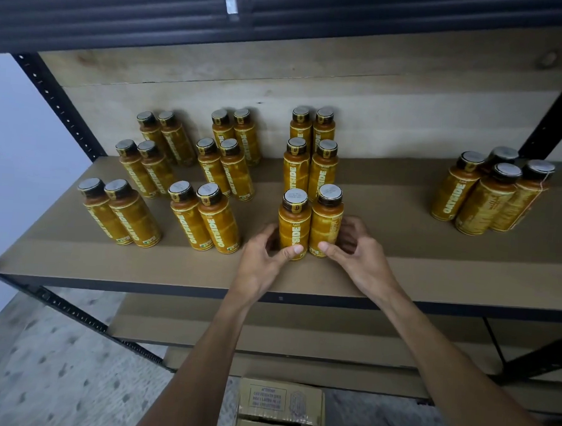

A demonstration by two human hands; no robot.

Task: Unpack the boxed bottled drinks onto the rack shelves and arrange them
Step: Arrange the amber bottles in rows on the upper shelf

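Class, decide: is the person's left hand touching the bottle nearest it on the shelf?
Touching. The head view shows the left hand gripping the left front bottle: its thumb lies across the lower label, and its fingers curl round the side.

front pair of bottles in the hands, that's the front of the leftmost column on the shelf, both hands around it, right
Wrong column. The left hand and right hand are around the front pair of the third column from the left on the shelf, not the leftmost; the head view shows it.
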